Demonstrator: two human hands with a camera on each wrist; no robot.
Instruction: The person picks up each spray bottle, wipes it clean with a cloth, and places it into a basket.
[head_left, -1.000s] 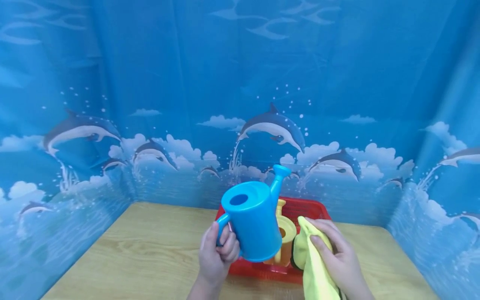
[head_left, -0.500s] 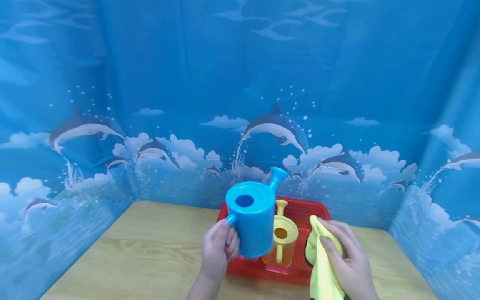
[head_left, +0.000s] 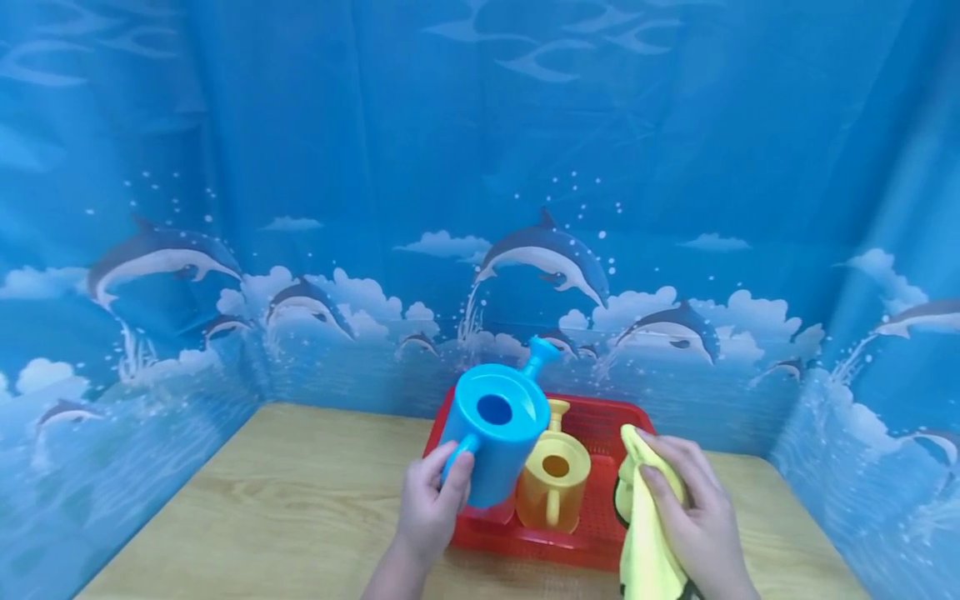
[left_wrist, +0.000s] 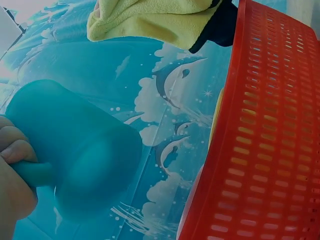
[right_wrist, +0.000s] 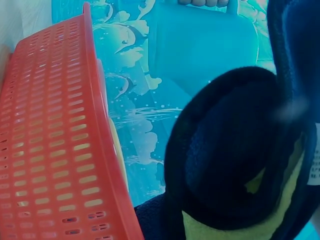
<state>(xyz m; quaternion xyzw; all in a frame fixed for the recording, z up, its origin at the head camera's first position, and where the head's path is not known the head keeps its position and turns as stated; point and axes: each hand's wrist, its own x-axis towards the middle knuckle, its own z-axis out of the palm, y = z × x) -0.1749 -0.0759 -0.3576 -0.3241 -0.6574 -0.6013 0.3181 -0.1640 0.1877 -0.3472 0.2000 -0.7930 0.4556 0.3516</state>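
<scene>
My left hand [head_left: 433,504] grips the handle of a blue watering can [head_left: 498,446], its spout pointing away to the back right. The can is held up over the left part of the red basket [head_left: 517,546]; in the left wrist view the blue watering can [left_wrist: 95,155] hangs beside the basket wall. On the right, my right hand [head_left: 697,508] pinches a yellow cloth [head_left: 647,533] with dark edging, thumb on the near side. The right wrist view shows the dark underside of the cloth [right_wrist: 225,150] folded in a loop. A yellow watering can [head_left: 555,483] stands inside the basket.
A wooden table [head_left: 300,492] carries the basket, with bare wood to its left and right. Blue dolphin-print curtains [head_left: 375,208] close off the back and both sides. Something pink [head_left: 498,510] shows in the basket under the blue can.
The left hand has tipped the blue watering can so its top faces me more and its spout swings left. The right hand with the cloth has shifted slightly right, uncovering more of the basket.
</scene>
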